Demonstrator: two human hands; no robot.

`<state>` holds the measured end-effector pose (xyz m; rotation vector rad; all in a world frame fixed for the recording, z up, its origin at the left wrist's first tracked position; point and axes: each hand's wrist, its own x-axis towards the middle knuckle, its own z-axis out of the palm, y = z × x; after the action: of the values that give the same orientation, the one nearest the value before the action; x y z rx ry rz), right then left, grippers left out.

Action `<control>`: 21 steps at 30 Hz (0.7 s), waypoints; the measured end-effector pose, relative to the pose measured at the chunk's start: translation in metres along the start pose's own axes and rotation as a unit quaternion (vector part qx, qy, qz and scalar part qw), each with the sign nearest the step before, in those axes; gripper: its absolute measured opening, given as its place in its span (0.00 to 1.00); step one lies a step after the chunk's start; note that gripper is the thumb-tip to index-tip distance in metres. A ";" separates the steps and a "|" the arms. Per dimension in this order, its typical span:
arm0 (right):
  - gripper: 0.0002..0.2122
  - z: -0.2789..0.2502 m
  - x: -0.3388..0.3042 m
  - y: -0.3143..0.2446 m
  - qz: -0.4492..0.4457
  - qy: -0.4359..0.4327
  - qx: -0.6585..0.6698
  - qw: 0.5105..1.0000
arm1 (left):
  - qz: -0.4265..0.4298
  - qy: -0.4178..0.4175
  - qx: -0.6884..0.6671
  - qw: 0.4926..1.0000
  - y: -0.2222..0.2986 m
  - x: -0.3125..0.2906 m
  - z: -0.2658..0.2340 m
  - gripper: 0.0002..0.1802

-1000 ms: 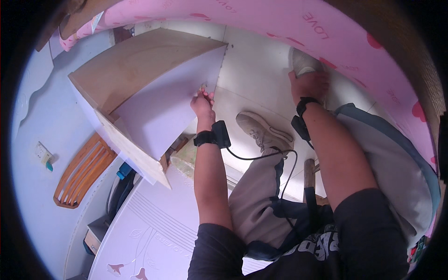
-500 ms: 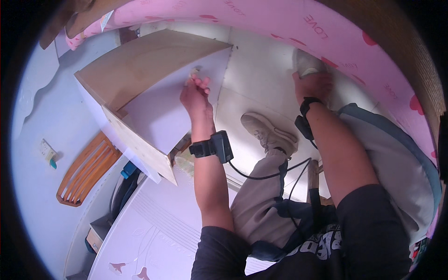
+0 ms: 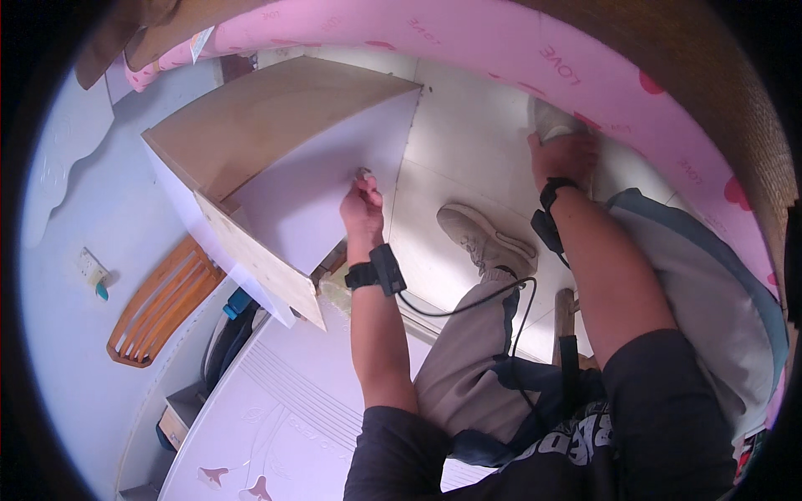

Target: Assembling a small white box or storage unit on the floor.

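My left hand (image 3: 363, 207) is held up in front of the inner face of a pale wooden panel box (image 3: 334, 159), its fingers pinched together. At the fingertips is a small whitish thing, too small and blurred to name. My right hand (image 3: 565, 157) is closed around the upper part of a grey-beige shoe (image 3: 551, 119) by the pink cloth; some of its fingers are hidden. The other beige shoe (image 3: 480, 234), on my foot, stands on the tiled floor between my arms.
Pink cloth with red hearts (image 3: 501, 42) curves along the far and right sides. A white patterned tabletop (image 3: 292, 409) lies near left, with a slatted wooden chair back (image 3: 163, 305) beyond it. A black cable (image 3: 451, 313) trails from my left wrist. A wooden stool leg (image 3: 565, 326) stands near my lap.
My left hand has drawn back toward me and slightly right, away from the panel, with its fingers still pinched. My right hand stays at the shoe. The view has shifted slightly.
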<state>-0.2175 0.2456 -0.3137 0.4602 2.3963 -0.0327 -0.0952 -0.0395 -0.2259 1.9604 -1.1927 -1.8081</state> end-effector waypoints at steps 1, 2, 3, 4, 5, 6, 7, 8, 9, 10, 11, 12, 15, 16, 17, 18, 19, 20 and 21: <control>0.48 0.007 0.002 0.003 0.002 0.001 -0.003 1.000 | -0.002 -0.066 -0.027 0.997 0.009 -0.008 0.006 0.08; 0.47 0.015 0.005 0.007 0.000 0.038 -0.004 0.999 | -0.004 -0.132 -0.053 0.990 0.019 -0.021 0.018 0.08; 0.47 0.022 0.008 0.011 -0.002 0.076 -0.008 0.997 | -0.008 -0.133 -0.054 0.990 0.028 -0.036 0.031 0.08; 0.47 0.022 0.009 0.011 -0.001 0.076 -0.010 0.997 | -0.009 -0.152 -0.091 0.984 0.041 -0.054 0.044 0.07; 0.47 0.021 0.008 0.009 0.004 0.066 -0.006 0.998 | -0.007 -0.170 -0.128 0.977 0.048 -0.062 0.048 0.07; 0.47 0.020 0.008 0.008 0.010 0.056 -0.003 0.998 | -0.007 -0.168 -0.129 0.977 0.046 -0.063 0.047 0.07; 0.47 0.020 0.008 0.008 0.009 0.056 -0.004 0.998 | 0.023 -0.173 -0.109 0.979 0.042 -0.064 0.048 0.07; 0.48 0.018 0.007 0.007 0.013 0.043 -0.001 0.999 | 0.054 -0.178 -0.089 0.978 0.041 -0.063 0.047 0.07; 0.48 0.018 0.007 0.006 0.018 0.031 0.001 0.999 | 0.054 -0.178 -0.090 0.978 0.040 -0.058 0.045 0.07; 0.48 0.018 0.006 0.005 0.019 0.032 0.000 0.999 | 0.028 -0.178 -0.078 0.981 0.038 -0.049 0.043 0.07; 0.48 0.020 0.004 0.004 0.016 0.071 -0.012 0.997 | 0.002 -0.178 -0.067 0.982 0.034 -0.037 0.039 0.07; 0.48 0.020 0.002 0.003 0.011 0.108 -0.024 0.994 | 0.001 -0.176 -0.069 0.982 0.026 -0.023 0.035 0.07; 0.47 0.012 0.001 -0.001 0.015 0.060 0.005 0.998 | -0.078 -0.273 -0.093 0.954 -0.001 0.016 0.029 0.06; 0.47 0.009 -0.001 -0.004 0.012 0.059 0.006 0.998 | -0.054 -0.180 -0.059 0.980 -0.009 0.023 0.028 0.05; 0.47 0.005 0.001 -0.001 0.014 0.032 0.029 0.999 | -0.038 -0.091 -0.028 0.995 -0.024 0.031 0.029 0.05; 0.46 -0.002 0.002 0.001 0.015 0.004 0.058 0.998 | -0.041 -0.095 -0.030 0.994 -0.038 0.044 0.016 0.05; 0.46 -0.006 -0.002 -0.002 0.013 0.003 0.062 0.998 | -0.020 -0.074 -0.033 0.997 -0.049 0.061 -0.007 0.06; 0.46 -0.007 -0.003 -0.002 0.022 0.015 0.049 0.998 | -0.004 -0.053 -0.035 0.998 -0.059 0.073 -0.018 0.07; 0.46 -0.004 -0.002 0.000 0.033 0.028 0.030 0.999 | -0.011 -0.055 -0.034 0.998 -0.068 0.073 -0.022 0.07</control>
<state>-0.2186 0.2460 -0.3098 0.5745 2.4397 -0.0636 -0.0542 -0.0524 -0.3187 1.8668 -1.1285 -1.9635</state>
